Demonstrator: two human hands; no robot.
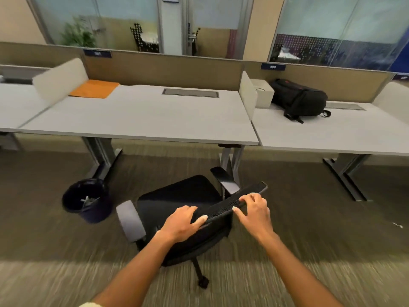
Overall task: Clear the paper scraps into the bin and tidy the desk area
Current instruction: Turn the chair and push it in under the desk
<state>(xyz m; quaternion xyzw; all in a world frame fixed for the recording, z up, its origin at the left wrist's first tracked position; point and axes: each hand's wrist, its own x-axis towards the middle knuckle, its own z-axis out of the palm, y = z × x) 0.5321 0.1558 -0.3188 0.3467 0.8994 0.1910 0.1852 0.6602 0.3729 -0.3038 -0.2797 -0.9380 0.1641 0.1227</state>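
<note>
Both hands are on the top edge of the black office chair's [183, 200] mesh backrest: the left hand [183, 221] curls its fingers over the rim with the thumb lying along the near side, and the right hand [254, 209] sits a little apart at its 3 o'clock, fingers hooked over the same rim. The chair stands on the carpet, turned at an angle, short of the grey tabletop [141, 116] at 12 o'clock. At 9 o'clock from the chair, near the desk leg, the dark bin [88, 200] leans slightly and shows pale scraps [88, 200] inside. On the tabletop an orange folder [94, 89] lies at the far left corner against the divider. On the neighbouring tabletop at 2 o'clock a black backpack [298, 99] lies beside a white box [263, 94]
</note>
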